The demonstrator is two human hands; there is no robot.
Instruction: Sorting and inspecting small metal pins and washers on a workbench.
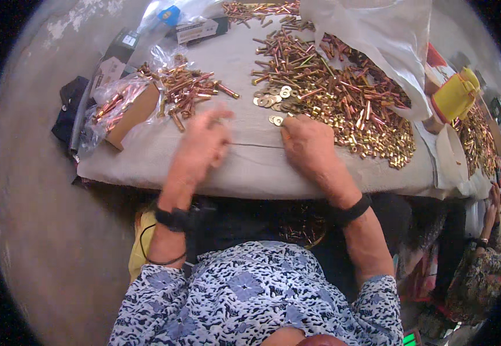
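My right hand is curled with its fingertips down on the cloth, right beside two loose washers. Whatever its fingers pinch is hidden. A group of flat round washers lies just beyond them. To the right of that hand spreads a heap of short brass-coloured nuts or sleeves, with long golden bolts piled behind. My left hand hovers over the cloth, smeared by motion, so its grip does not show. It is nearest to a pile of assembled-looking bolts.
A clear plastic bag in an open cardboard box holds bolts at the left edge. Dark boxes stand behind. A white sheet covers part of the heap. A yellow container stands at right, where a co-worker's hand shows.
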